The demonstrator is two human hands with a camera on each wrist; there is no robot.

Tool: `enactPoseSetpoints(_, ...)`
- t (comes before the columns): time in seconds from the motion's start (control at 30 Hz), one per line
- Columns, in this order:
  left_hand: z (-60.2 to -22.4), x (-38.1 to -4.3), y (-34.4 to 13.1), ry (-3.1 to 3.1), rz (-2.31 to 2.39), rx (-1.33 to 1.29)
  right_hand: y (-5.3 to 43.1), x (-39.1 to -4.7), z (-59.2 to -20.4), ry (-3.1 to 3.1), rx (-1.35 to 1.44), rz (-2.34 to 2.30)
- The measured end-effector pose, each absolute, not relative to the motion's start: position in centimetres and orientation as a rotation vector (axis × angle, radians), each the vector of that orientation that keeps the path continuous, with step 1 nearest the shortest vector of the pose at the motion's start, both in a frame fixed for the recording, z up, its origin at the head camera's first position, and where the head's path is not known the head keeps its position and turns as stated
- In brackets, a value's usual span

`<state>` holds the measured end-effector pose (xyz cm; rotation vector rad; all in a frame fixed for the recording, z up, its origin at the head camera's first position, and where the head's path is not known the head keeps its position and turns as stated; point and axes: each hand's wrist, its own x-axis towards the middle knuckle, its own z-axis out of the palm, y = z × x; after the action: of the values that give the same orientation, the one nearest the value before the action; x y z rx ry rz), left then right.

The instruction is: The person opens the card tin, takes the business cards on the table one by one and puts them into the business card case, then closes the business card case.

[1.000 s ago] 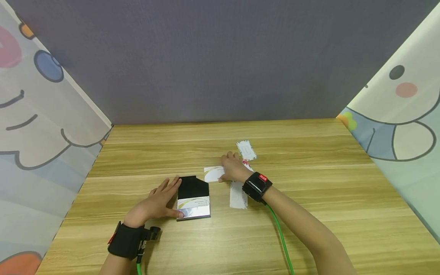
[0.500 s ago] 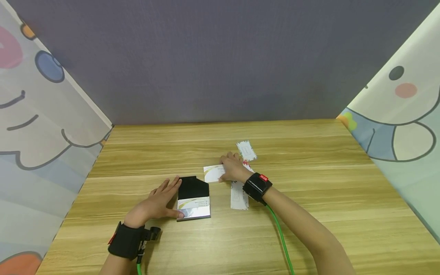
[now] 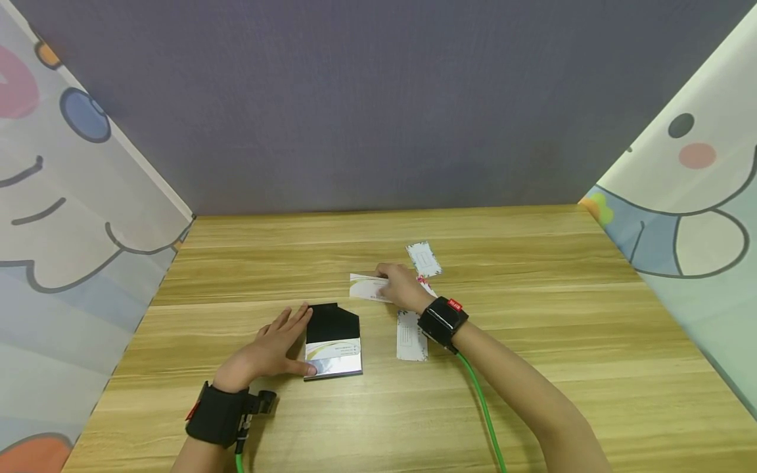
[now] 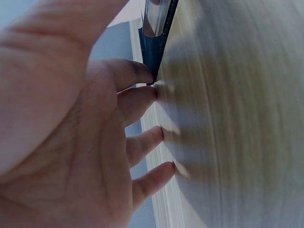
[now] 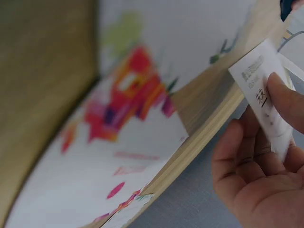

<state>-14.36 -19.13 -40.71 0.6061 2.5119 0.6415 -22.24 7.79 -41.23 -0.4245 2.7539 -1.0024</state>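
Note:
In the head view my left hand point(image 3: 269, 349) rests spread on the table beside an open black card holder point(image 3: 333, 323), its thumb touching the holder's shiny front edge. A white card with a gold curve point(image 3: 334, 349) lies in that holder. My right hand point(image 3: 403, 289) pinches another white business card point(image 3: 366, 287) between thumb and fingers, and the card is tilted up off the table. The right wrist view shows this pinched card point(image 5: 262, 90) with dark print. A card with a red, colourful pattern point(image 5: 128, 104) lies close below that wrist, partly hidden in the head view.
A white card with a patterned border point(image 3: 424, 258) lies beyond my right hand, and a second white card point(image 3: 412, 336) lies nearer me. A green cable point(image 3: 481, 407) trails from the right wrist. A grey panel point(image 3: 384, 105) stands behind the wooden table point(image 3: 562, 295).
The gold-curved card was flat on the table under my right hand; now its edge is lifted and tilted in the fingers. My left hand and the card holder have stayed put.

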Motion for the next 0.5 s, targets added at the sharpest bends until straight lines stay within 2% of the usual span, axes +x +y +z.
enactPoseSetpoints(0.5, -41.1, -14.7, -19.3, 2.518, 0.616, 0.588, 6.2, -21.4, -40.2, 2.645, -0.560, -1.152)
